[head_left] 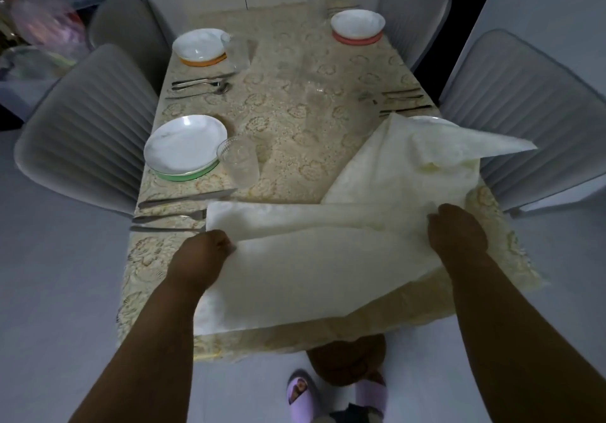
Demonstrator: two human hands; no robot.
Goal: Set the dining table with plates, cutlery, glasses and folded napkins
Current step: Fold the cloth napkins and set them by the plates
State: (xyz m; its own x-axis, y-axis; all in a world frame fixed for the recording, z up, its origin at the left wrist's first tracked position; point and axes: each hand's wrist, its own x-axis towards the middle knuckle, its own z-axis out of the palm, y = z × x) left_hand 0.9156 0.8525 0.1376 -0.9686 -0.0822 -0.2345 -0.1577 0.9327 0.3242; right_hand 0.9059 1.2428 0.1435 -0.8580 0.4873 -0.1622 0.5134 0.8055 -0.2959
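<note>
Purple slippers (336, 390) at bottom edge, then both our forearms reaching fwd over near end of table (288, 147). Napkin (314, 265) is a large pale cloth, spread across near end w/ its front edge hanging over table lip; a second cream cloth (413, 167) lies partly lifted over the near-right place setting, one corner sticking out toward the right chair (524, 111). Left hand (205, 252) grips napkin's left edge, fingers curled and pinching the fabric. Right hand (457, 229) is on the right side where the 2 cloths meet, fingers bent down into the cloth; looks like a grip but fingertips are hidden, so can't tell exactly how they close. We judge: mid-fold, napkin step only begun. Handling: thin, soft, v. light, no stiffness, so it sags between hands and will slide on the lace tablecloth; best held at corners/edges, kept taut, crease pressed flat on table. Risk: dragging cloth could catch the near cutlery (170, 216) just beside its left corner, or tip the clear glass (241, 163) by the green-rimmed plate (185, 144). Far settings, orange-rimmed plate (200, 45) and pink-rimmed plate (357, 26), well apart.
</note>
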